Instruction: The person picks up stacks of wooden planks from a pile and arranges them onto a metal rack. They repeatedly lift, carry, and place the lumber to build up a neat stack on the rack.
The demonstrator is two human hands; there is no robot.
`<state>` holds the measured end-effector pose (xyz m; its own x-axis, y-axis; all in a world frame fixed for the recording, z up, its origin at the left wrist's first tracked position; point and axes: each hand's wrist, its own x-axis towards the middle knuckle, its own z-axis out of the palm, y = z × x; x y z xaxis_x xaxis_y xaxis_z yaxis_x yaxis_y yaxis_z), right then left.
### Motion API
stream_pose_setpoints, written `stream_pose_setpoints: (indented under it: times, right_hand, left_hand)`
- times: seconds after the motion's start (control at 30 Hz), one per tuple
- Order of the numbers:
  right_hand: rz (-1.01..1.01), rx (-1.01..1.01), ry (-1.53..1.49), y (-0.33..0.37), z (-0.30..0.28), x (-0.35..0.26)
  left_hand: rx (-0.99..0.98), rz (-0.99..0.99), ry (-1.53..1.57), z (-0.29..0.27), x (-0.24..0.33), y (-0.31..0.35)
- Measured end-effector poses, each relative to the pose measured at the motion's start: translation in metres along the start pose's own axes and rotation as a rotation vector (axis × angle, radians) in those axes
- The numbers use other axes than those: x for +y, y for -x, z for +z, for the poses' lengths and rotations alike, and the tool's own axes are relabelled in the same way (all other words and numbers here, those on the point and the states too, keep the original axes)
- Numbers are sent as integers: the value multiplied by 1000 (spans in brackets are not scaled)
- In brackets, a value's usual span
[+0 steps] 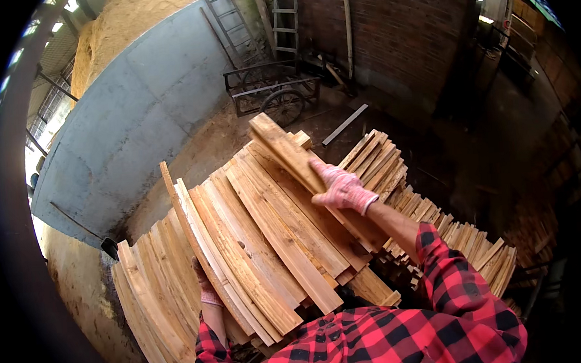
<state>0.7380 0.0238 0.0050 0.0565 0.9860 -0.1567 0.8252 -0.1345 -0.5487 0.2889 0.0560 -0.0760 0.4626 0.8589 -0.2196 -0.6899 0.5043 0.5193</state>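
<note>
My right hand (343, 188), in a pink-and-white knit glove, grips a thick wooden plank (283, 147) at the right side of a pile of planks (266, 215). Its thumb and fingers wrap the plank's edge, and the plank's far end rises above the pile. Farther left, my gloved left hand (209, 295) is closed against the side of a narrow wooden board (198, 242) standing on edge. That board's far end sticks up beyond its neighbours. Most of the left fingers are in shadow or behind wood.
Another layer of planks (158, 280) spreads to the left, and a stack of shorter sticks (464, 241) lies to the right. Beyond are a wheeled metal cart (276, 93), ladders (286, 21) and a curved grey wall (142, 104). A shovel (109, 247) rests at the left.
</note>
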Motion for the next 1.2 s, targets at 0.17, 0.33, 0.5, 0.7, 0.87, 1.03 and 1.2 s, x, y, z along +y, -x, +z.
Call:
stream_pose_setpoints:
  times: [0.17, 0.33, 0.5, 0.7, 0.87, 1.03, 1.2]
  right_hand:
    - [-302, 140, -35, 1, 53, 53]
    - [31, 34, 196, 14, 37, -36]
    - [-171, 104, 285, 56, 106, -113]
    - [-38, 141, -218, 26, 91, -137]
    - [-1, -119, -298, 25, 127, -194]
    - [50, -197, -314, 34, 127, -216]
    - [130, 55, -549, 35, 142, -193]
  left_hand:
    - [6, 5, -11, 1, -4, -4]
    - [33, 23, -32, -4, 0, 5]
    - [0, -1, -36, 0, -9, -7]
    - [20, 2, 2, -2, -9, 4]
    - [-19, -21, -78, 13, -9, 6]
    - [-79, -41, -79, -23, 6, 3]
    - [-237, -111, -15, 15, -12, -4]
